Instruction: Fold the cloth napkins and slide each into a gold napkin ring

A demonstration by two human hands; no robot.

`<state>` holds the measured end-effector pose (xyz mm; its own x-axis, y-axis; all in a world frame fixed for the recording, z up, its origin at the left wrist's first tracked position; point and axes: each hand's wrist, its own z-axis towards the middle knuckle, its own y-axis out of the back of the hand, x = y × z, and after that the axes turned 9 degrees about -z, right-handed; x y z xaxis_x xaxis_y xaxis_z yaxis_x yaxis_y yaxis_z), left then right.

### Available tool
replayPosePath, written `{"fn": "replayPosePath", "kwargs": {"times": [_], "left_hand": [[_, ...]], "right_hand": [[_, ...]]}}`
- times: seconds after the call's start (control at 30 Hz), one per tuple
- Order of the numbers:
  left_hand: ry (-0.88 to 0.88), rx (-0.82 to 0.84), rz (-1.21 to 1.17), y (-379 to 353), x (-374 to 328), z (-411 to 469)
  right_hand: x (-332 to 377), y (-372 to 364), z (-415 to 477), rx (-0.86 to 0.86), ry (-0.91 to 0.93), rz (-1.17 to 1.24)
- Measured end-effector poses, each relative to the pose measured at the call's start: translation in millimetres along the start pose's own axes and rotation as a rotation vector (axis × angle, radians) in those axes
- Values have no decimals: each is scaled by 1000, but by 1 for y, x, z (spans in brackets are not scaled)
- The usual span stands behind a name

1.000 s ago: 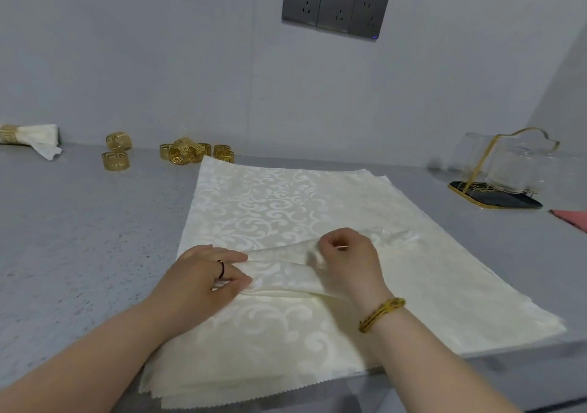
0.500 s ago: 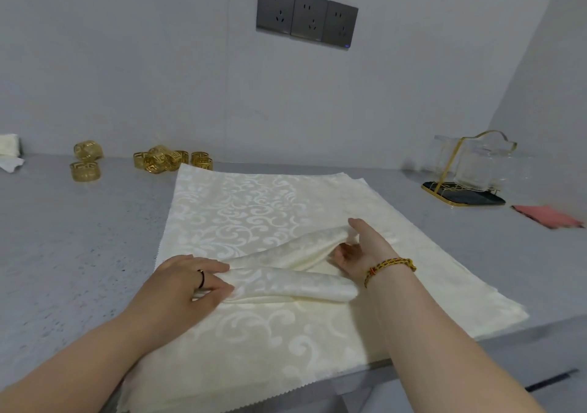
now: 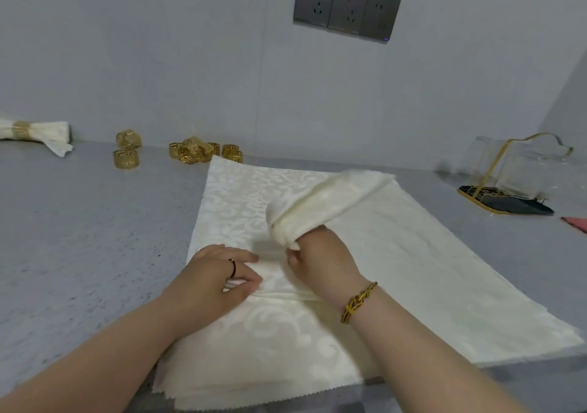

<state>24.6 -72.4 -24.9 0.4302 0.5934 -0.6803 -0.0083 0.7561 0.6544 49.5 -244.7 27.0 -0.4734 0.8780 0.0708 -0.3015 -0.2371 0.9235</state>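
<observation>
With one ringed napkin (image 3: 31, 132) done at ten o'clock, your right hand (image 3: 320, 255) gripped a folded napkin (image 3: 330, 198), left hand (image 3: 219, 274) flat on the stack (image 3: 286, 349), rings (image 3: 195, 151) unused at eleven.

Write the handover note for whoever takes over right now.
Right hand grips the folded napkin, held up above the stack. Left hand rests on its lower fold; pinch or press unclear.
Loose gold rings lie far back, left of the stack.
Done: one ringed napkin, far left.
Left: ring this napkin, then the stack.
</observation>
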Motion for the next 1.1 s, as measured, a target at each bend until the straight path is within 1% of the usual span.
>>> {"fn": "replayPosePath", "kwargs": {"times": [0.03,0.07,0.1,0.13,0.17,0.2,0.23,0.27,0.3,0.37,0.43,0.53,0.63,0.67,0.73,0.77,0.83,0.9,0.97,1.03,1.1], "left_hand": [[2,-4,-38,3,-3,-4],[-1,-54,-43,4,3,-1],[-21,-53,-21,10,1,1],[40,17,-6,18,4,1],[61,68,-138,26,7,-8],[114,58,-306,32,12,-9],[140,47,-309,37,7,-9],[150,69,-252,40,6,-6],[227,-2,-271,45,2,-4],[292,-44,-349,50,8,-17],[293,-13,-342,51,10,-14],[272,28,-233,51,6,-5],[279,96,-166,47,7,1],[287,105,-171,47,6,4],[320,136,-178,49,4,6],[337,161,-184,49,3,8],[351,220,-173,53,3,12],[403,281,-114,61,-6,17],[406,310,41,64,-16,25],[315,330,296,56,-30,28],[159,340,512,37,-39,27]], "right_hand": [[2,-3,-4,50,23,59],[-2,-13,-6,56,94,60],[-4,-19,-8,106,123,78],[-4,-23,-8,111,146,74],[-7,-25,-10,104,145,50],[-10,-28,-14,157,133,55],[-12,-30,-14,220,123,30],[-13,-30,-13,244,113,17],[-13,-30,-12,249,109,11],[-9,-31,-10,230,99,-5],[-11,-33,-9,202,78,-32],[-10,-31,-8,119,69,1],[-12,-32,-4,-25,214,53],[-11,-31,-3,-21,259,48],[-8,-27,0,75,244,4],[-10,-27,1,157,192,-37],[-11,-30,5,225,154,-170],[-9,-34,6,217,140,-216],[-9,-38,8,206,152,-254],[-9,-39,8,198,184,-287],[-11,-39,8,213,217,-251]]}}
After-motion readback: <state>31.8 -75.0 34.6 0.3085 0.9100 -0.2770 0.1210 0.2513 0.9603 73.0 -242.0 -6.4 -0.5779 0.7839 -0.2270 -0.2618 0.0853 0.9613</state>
